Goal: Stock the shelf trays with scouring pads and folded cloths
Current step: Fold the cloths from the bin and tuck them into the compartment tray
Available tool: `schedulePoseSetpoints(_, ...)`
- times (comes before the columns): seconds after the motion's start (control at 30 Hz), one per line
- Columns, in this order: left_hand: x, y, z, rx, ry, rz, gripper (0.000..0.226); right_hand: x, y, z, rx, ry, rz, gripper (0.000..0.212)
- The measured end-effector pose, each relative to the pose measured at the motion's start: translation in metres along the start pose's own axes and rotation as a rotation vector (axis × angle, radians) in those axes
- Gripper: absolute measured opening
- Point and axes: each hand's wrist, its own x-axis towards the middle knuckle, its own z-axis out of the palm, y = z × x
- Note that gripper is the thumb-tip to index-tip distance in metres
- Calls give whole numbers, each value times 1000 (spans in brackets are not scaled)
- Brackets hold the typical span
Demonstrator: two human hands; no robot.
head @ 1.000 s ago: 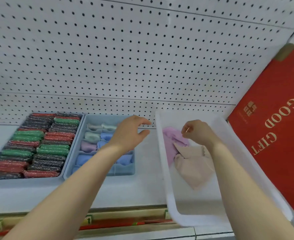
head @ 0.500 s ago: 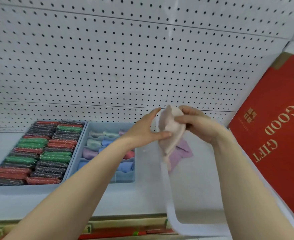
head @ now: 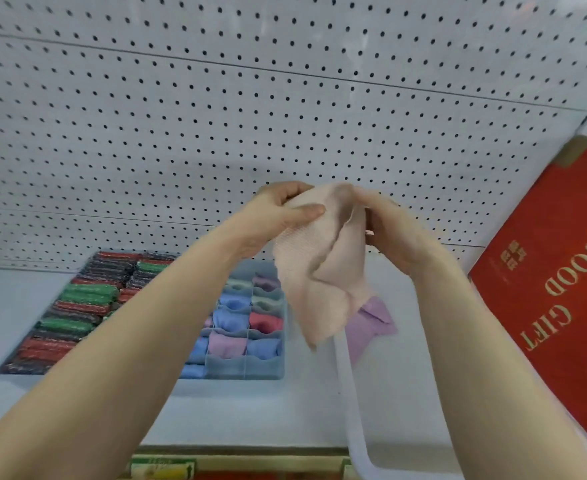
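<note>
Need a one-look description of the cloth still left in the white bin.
Start at the red gift box on the right; the white bin sits against it. Inside lies a purple cloth, flat, unlike the beige cloth held above.

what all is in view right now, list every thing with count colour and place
beige cloth: one, held up in both hands above the shelf
purple cloth: one, in the white bin
white bin: one, translucent, right on the shelf
divided tray: one, pale blue, centre, holding blue, purple, green and red folded cloths
scouring pad tray: one, left, packed with red, green and dark pads
red box: one, gold "GOOD GIFT", far right
pegboard: white, behind
left hand: grips cloth
right hand: grips cloth
</note>
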Motion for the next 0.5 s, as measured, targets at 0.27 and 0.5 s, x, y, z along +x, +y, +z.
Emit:
schedulePoseSetpoints(0.27,2,18,-42,7,333,77,6,16,-4,24,-620,398,-68,24)
schedulePoseSetpoints(0.5,-4,-5,-89,84,582,29,12,21,-3,12,-114,447,-208,6)
